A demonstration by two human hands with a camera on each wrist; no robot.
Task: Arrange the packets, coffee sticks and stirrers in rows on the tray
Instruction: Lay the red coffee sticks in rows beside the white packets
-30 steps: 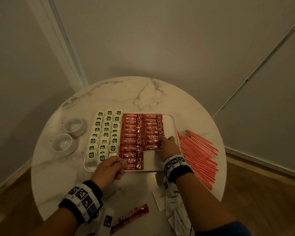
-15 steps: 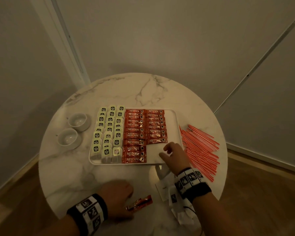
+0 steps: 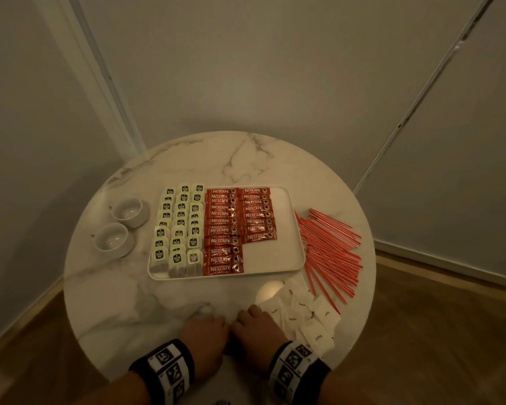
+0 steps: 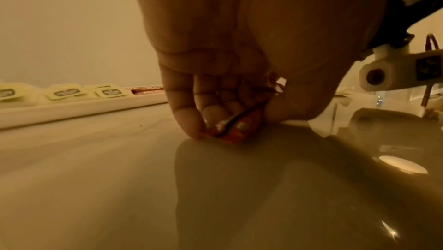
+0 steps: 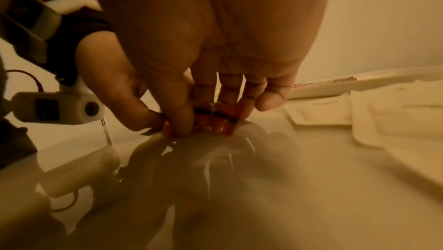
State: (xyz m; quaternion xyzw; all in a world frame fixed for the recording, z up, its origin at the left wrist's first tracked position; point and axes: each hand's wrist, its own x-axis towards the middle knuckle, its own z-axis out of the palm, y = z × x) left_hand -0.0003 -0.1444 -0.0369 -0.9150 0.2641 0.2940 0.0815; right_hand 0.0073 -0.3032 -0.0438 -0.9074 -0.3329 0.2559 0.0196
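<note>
Coffee sticks (image 3: 223,231) lie in two neat rows on the white tray (image 3: 278,260) in the middle of the round marble bench (image 3: 114,293). The left red row has about eleven sticks and the right red row has eight, with bare tray below the short row. Left of them, still on the tray, pale green packets (image 3: 179,226) stand in three rows; each row has about eight, though some hide behind others, so the count is not sure. One more red coffee stick (image 4: 230,127) is down on the bench near the front edge, well apart from the tray. Both hands are on it. The left hand (image 3: 206,337) has its fingers (image 4: 189,110) curled down and pinches one end of the stick against the thumb. The right hand (image 3: 259,331) has its fingers (image 5: 230,91) curled over the other end and pinches it too. The two hands touch each other. Just right of the right hand sits a loose pile of white packets (image 3: 307,314) on the bench; about ten show, but they overlap. Farther right is a heap of thin red stirrers (image 3: 329,252), too many and too crossed to count. Two small white cups (image 3: 120,226) stand left of the tray.
</note>
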